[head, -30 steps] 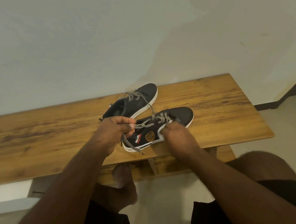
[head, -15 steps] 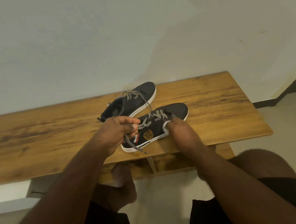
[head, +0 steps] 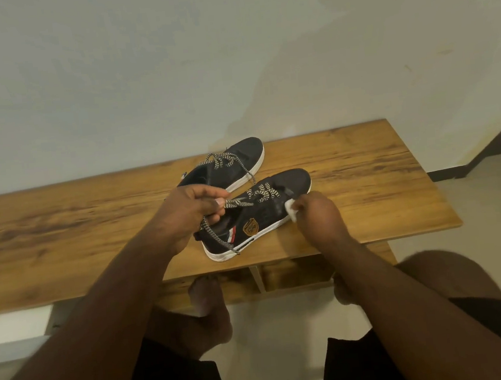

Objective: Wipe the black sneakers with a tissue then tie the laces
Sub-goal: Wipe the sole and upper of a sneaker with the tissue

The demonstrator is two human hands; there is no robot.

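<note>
Two black sneakers with white soles lie on the wooden table [head: 61, 228]. The near sneaker [head: 261, 216] has an orange badge and a red-white stripe on its side. My left hand [head: 193, 214] grips its heel collar and pinches its black-and-white laces [head: 244, 203]. My right hand [head: 316, 213] pinches a white tissue [head: 290, 207] against the sneaker's right side near the sole. The far sneaker [head: 234, 166] lies behind it, its laces loose.
A plain wall stands right behind the table. The table's right edge [head: 448, 200] is near my right hand. A lower shelf [head: 295, 273] sits under the tabletop. My bare foot [head: 205, 299] and knees are below the front edge.
My right hand has slid the tissue along the near sneaker's side from near the badge toward the toe. My left hand keeps its hold on the laces and heel.
</note>
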